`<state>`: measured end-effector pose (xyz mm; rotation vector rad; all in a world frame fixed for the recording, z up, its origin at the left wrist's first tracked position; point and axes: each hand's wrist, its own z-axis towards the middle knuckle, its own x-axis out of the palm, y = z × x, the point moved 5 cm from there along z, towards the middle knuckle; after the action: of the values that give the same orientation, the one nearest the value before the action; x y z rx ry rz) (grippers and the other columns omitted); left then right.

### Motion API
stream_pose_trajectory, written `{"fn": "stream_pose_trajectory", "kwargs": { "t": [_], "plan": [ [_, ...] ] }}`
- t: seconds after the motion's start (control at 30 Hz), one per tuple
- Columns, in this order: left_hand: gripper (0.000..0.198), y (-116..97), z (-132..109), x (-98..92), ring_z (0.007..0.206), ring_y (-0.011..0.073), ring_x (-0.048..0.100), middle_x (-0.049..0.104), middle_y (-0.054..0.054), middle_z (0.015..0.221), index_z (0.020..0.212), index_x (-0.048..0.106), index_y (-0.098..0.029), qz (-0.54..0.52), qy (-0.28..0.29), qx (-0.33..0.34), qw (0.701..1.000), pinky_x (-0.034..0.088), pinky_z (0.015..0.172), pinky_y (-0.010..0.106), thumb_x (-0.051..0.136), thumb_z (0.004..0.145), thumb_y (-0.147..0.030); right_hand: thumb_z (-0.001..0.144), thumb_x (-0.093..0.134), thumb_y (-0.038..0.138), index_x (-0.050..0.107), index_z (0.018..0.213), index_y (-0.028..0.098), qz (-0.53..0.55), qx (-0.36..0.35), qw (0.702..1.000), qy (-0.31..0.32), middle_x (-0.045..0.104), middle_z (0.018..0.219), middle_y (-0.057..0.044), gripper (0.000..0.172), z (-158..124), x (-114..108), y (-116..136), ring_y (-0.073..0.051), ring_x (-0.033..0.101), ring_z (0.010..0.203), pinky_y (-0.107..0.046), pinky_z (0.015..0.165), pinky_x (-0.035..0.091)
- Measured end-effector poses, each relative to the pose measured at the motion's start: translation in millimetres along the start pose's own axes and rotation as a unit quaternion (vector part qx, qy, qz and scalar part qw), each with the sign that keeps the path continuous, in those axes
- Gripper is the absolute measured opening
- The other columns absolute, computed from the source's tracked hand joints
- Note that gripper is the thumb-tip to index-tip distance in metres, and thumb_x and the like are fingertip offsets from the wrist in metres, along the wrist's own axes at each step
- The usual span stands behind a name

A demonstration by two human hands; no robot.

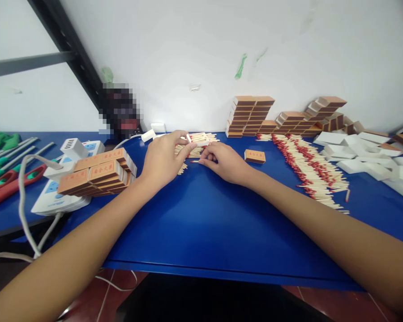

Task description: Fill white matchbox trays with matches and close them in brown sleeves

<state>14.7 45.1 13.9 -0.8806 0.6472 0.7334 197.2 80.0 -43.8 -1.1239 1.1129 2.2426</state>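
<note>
My left hand (164, 156) pinches a small white matchbox tray (201, 142) between thumb and fingers, and matches lie inside it. Close to its right, my right hand (226, 163) is closed with thumb and fingertips together on a match (195, 161) low over the blue table. A pile of loose matches (181, 167) lies under and around the tray, partly hidden by my left hand. A closed orange matchbox (255, 156) lies to the right of my right hand.
Stacked matchboxes (250, 116) stand against the wall. Rows of red-tipped matches (309, 165) and white trays (366, 154) spread rightward. On the left, more matchboxes (97, 172) rest by a power strip (57, 197) with cables, near red-handled tools (16, 183). The blue table's (201, 232) front edge is close.
</note>
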Motion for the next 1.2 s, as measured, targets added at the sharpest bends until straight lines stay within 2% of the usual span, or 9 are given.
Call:
{"fn": "stream_pose_trajectory", "kwargs": {
  "t": [0.2, 0.33, 0.43, 0.53, 0.83, 0.97, 1.2],
  "plan": [
    [0.031, 7.6, 2.3, 5.5, 0.113, 0.0338, 0.080, 0.087, 0.007, 0.116, 0.123, 0.077, -0.022, 0.041, 0.027, 0.005, 0.999, 0.057, 0.100, 0.044, 0.070, 0.104, -0.044, 0.103, 0.063, 0.023, 0.065, 0.091, 0.021, -0.047, -0.019, 0.999, 0.010, 0.066, 0.095, -0.009, 0.012, -13.1, -16.9, 2.4, -0.026, 0.060, 0.093, -0.038, 0.085, 0.046],
    [0.026, 10.1, 1.7, 10.8, 0.115, 0.0346, 0.080, 0.087, 0.008, 0.115, 0.122, 0.077, -0.023, 0.052, 0.059, 0.008, 0.997, 0.058, 0.099, 0.045, 0.071, 0.103, -0.039, 0.103, 0.062, 0.024, 0.063, 0.094, 0.022, -0.056, -0.020, 0.997, -0.043, 0.066, 0.098, -0.009, 0.009, -21.0, -39.5, 1.3, -0.026, 0.060, 0.092, -0.038, 0.082, 0.045],
    [0.028, 8.7, -0.2, 15.9, 0.117, 0.0326, 0.080, 0.086, 0.009, 0.118, 0.125, 0.075, -0.023, 0.004, 0.084, 0.018, 0.996, 0.059, 0.101, 0.044, 0.071, 0.103, -0.040, 0.103, 0.061, 0.025, 0.063, 0.097, 0.022, -0.049, -0.009, 0.996, -0.077, 0.065, 0.102, -0.010, 0.007, -21.6, -48.2, 3.0, -0.025, 0.060, 0.090, -0.037, 0.081, 0.045],
    [0.029, 4.8, -2.4, 19.1, 0.119, 0.0309, 0.080, 0.085, 0.010, 0.123, 0.124, 0.075, -0.023, -0.040, 0.093, 0.035, 0.994, 0.059, 0.102, 0.041, 0.072, 0.103, -0.042, 0.104, 0.061, 0.025, 0.063, 0.098, 0.022, -0.049, -0.016, 0.995, -0.081, 0.065, 0.104, -0.010, 0.007, -21.2, -47.3, 8.5, -0.026, 0.060, 0.092, -0.037, 0.083, 0.045],
    [0.020, -8.5, -6.9, 19.0, 0.113, 0.0304, 0.082, 0.085, 0.007, 0.120, 0.113, 0.075, -0.023, -0.051, 0.107, 0.059, 0.991, 0.060, 0.096, 0.038, 0.074, 0.102, -0.040, 0.105, 0.059, 0.023, 0.061, 0.097, 0.022, -0.044, -0.045, 0.995, -0.075, 0.064, 0.103, -0.010, 0.008, -22.6, -43.0, 18.2, -0.025, 0.059, 0.093, -0.038, 0.084, 0.045],
    [0.019, -8.5, -6.9, 18.3, 0.115, 0.0286, 0.081, 0.086, 0.006, 0.119, 0.114, 0.075, -0.023, -0.084, 0.107, 0.059, 0.989, 0.060, 0.097, 0.036, 0.075, 0.101, -0.037, 0.105, 0.059, 0.024, 0.063, 0.099, 0.022, -0.031, -0.045, 0.995, -0.078, 0.064, 0.103, -0.010, 0.007, -21.9, -41.7, 19.3, -0.025, 0.061, 0.093, -0.038, 0.084, 0.047],
    [0.023, -4.0, -5.6, 21.2, 0.116, 0.0288, 0.081, 0.085, 0.007, 0.120, 0.117, 0.075, -0.022, -0.136, 0.111, 0.036, 0.984, 0.060, 0.101, 0.038, 0.075, 0.101, -0.039, 0.107, 0.058, 0.029, 0.064, 0.098, 0.022, -0.012, -0.057, 0.985, -0.162, 0.066, 0.097, -0.008, 0.012, -22.8, -55.4, 19.3, -0.022, 0.060, 0.084, -0.037, 0.078, 0.047]
  ]
}}
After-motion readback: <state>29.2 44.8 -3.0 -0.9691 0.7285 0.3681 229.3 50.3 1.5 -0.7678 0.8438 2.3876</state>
